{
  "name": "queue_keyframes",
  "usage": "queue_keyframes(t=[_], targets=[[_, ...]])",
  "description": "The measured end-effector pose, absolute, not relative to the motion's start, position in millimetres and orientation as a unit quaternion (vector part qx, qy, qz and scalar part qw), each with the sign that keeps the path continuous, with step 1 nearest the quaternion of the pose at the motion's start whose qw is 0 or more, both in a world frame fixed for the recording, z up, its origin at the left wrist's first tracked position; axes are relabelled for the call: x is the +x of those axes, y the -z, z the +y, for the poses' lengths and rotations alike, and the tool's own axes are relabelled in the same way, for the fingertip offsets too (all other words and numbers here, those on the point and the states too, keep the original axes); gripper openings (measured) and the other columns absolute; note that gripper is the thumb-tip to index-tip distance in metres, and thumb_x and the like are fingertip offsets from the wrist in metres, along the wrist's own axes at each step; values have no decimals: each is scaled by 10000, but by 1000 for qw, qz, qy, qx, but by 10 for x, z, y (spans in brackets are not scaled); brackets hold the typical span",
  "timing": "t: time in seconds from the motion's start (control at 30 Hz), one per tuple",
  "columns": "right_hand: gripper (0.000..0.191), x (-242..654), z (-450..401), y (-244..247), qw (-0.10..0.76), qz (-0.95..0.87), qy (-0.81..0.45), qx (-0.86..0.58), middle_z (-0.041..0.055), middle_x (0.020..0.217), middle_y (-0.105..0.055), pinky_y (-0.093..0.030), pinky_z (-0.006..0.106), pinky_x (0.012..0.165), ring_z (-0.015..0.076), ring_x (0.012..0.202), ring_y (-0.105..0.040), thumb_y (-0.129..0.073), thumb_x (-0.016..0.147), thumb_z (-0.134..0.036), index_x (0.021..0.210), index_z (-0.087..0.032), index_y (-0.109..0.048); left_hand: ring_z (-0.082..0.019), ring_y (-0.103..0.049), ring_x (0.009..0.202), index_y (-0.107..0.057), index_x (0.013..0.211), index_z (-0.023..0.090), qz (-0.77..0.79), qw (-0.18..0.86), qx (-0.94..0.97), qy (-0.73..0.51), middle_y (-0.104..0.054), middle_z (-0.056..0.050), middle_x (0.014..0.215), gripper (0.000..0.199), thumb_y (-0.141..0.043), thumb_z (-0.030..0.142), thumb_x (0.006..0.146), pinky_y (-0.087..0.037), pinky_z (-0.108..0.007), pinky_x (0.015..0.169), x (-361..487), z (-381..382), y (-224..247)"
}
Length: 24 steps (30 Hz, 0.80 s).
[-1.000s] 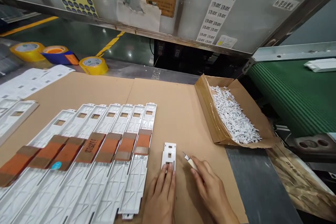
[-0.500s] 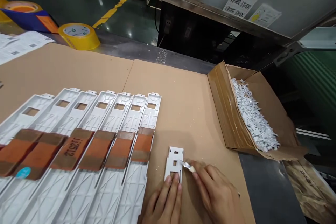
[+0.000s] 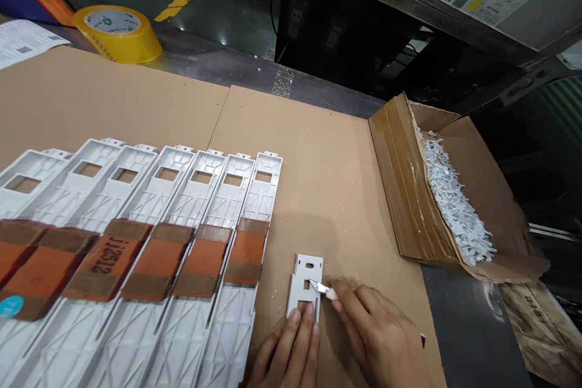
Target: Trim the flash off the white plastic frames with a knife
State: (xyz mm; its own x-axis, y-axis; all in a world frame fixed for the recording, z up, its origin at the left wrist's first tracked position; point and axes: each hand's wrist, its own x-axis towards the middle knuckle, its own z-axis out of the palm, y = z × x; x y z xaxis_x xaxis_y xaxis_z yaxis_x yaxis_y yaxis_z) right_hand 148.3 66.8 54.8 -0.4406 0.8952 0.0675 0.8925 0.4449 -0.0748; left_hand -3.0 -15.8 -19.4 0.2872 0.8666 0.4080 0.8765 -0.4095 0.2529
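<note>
1. Two hands showed at the bottom centre, both cut off by the lower frame edge. The left hand (image 3: 285,356) lay with its fingers released and straight, the fingertips pressing on the lower end of a small white plastic piece (image 3: 308,268).
2. That piece lay flat on a brown cardboard sheet (image 3: 318,163), just right of the row of panels. Its lower end was hidden under the left fingers.
3. The right hand (image 3: 377,336) was clenched around a small utility knife (image 3: 322,288), with the handle mostly hidden by the fingers. The blade sat at the piece's middle opening; the exact contact was hard to make out.
4. Seven long white plastic panels (image 3: 262,194) lay side by side to the left, the leftmost ones cut off by the frame. Brown-and-orange tape bands (image 3: 245,251) crossed them. The marking on one band was hard to read.
5. Above right stood an open cardboard box (image 3: 391,194) holding white plastic scraps (image 3: 454,206), with individual shapes too small to tell.
6. Beyond the sheet, top left, sat a yellow tape roll (image 3: 118,36) and printed papers (image 3: 27,42), the papers cut off by the frame.
</note>
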Motion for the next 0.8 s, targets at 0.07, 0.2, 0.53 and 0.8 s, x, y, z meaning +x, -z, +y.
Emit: queue_keyframes(t=[0.07, 0.2, 0.53, 0.8], targets=[[336, 1477, 676, -554, 44, -849, -11, -526, 35, 655, -631, -441, 275, 498, 171, 558, -616, -332, 969, -314, 971, -232, -658, -175, -309, 1340, -653, 1069, 196, -538, 18, -803, 255, -629, -6, 1192, 374, -389, 79, 831, -156, -326, 1118, -30, -139, 190], [357, 1473, 671, -556, 63, -843, -15, -534, 19, 664, -623, -412, 248, 522, 140, 564, -609, -315, 981, -283, 974, -228, -667, -174, -340, 1324, -675, 1019, 185, -542, 20, -792, 280, -656, -19, 1148, 330, -377, 160, 881, -181, -314, 1109, -20, -100, 167], [380, 1488, 715, -572, 58, -849, -12, -524, 7, 651, -613, -363, 245, 513, 130, 522, -584, -294, 989, -282, 960, -230, -669, -155, -356, 1313, -680, 998, 181, -552, 12, -782, 290, -670, -15, 1117, 339, -356, 171, 901, -214, -289, 1075, 2, -96, 147], [404, 1529, 818, -596, -14, -870, 12, -493, 14, 672, -625, -347, 290, 523, 167, 538, -592, -255, 989, -285, 934, -243, -653, -158, -347, 1316, -670, 1009, 191, -552, 19, -787, 275, -668, -3, 1118, 314, -373, 181, 904, -345, -292, 857, -8, -92, 139]])
